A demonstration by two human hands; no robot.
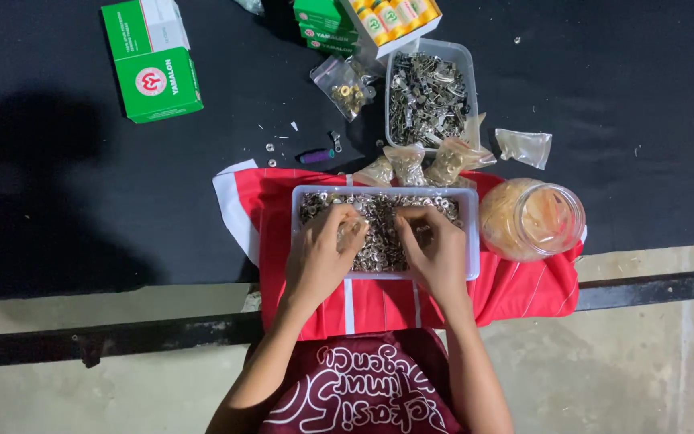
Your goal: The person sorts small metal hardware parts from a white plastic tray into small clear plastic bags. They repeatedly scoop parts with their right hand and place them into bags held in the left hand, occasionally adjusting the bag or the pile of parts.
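Silver metal snaps, small, round and shiny, fill a clear plastic tray lying on a red cloth at the near edge of the black counter. Seen from the head view, the left hand and right hand both dig into the heap, fingers curled and pinching pieces. Loose snaps could easily spill over the low rim onto the floor, since the tray sits so near the edge.

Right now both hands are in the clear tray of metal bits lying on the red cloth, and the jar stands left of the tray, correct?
Not quite. The jar lies right of the tray, as the head view shows. The rest holds: left hand and right hand are both in the tray of metal bits on the red cloth.
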